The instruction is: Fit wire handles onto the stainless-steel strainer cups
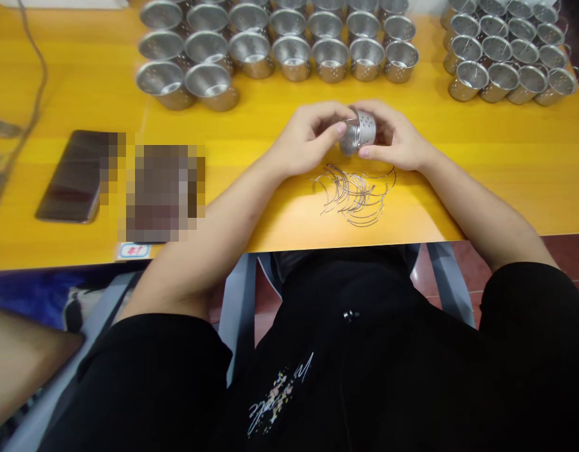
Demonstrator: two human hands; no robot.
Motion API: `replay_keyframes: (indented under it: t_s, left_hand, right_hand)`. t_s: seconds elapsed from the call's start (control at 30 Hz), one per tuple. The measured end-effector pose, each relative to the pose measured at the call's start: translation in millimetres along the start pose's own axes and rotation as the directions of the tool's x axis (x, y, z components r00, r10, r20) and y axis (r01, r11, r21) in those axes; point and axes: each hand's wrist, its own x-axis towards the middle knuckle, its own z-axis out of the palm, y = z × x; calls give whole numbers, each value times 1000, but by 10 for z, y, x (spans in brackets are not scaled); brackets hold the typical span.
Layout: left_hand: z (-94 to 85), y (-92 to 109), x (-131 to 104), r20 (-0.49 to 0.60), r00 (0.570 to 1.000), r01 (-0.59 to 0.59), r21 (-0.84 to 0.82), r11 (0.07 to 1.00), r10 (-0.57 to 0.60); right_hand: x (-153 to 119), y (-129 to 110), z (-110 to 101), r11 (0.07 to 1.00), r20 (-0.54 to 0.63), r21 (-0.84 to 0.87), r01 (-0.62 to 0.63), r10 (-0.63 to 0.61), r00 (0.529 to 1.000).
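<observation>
Between my two hands, just above the yellow table, is a small metal cup with punched holes, tilted so that its open mouth faces left. My left hand grips it at the mouth side, the thumb across the rim. Around its perforated right side, my right hand has its fingers and thumb closed. A loose pile of thin curved wire handles lies on the table right below the cup, near the front edge.
Rows of similar metal cups stand along the back. More cups, some with wire handles, are grouped at back right. A phone and a blurred-out item lie at left, near a cable. Another person's arm shows at lower left.
</observation>
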Motion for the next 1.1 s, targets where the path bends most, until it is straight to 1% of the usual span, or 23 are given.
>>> replay_keyframes:
  t_s: [0.07, 0.17, 0.33, 0.6, 0.73, 0.8, 0.93, 1.1]
  left_hand:
    - [-13, -21, -2, -11, 1000, 19, 1, 1000, -19]
    - [-19, -74, -5, -21, 999, 31, 11, 999, -30]
    - [-21, -120, 0, -15, 1000, 8, 34, 999, -8]
    - [-2, -89, 12, -65, 998, 14, -18, 1000, -16]
    - [-2, -98, 20, -34, 998, 45, -27, 999, -46]
    - [-8, -102, 28, -22, 999, 40, -37, 998, -41]
    - [-20, -75, 41, -24, 999, 32, -62, 998, -34]
    - [-24, -1, 50, -44, 996, 68, -84, 994, -72]
  right_hand:
    - [6, -16, -4, 1000, 9, 5, 8, -8, 1000]
    - [15, -48, -9, 999, 9, -24, -22, 23, 1000]
    - [14, -107, -1, 999, -13, -38, -39, 39, 999]
    - [21, -119, 1, 998, -15, -27, -57, 57, 998]
    - [22, -95, -19, 998, 11, -33, -53, 53, 999]
    - [18, -90, -25, 998, 18, -31, -53, 53, 998]
    - [2, -101, -18, 998, 14, -18, -58, 58, 998]
    - [4, -97, 4, 999, 21, 0, -34, 34, 999]
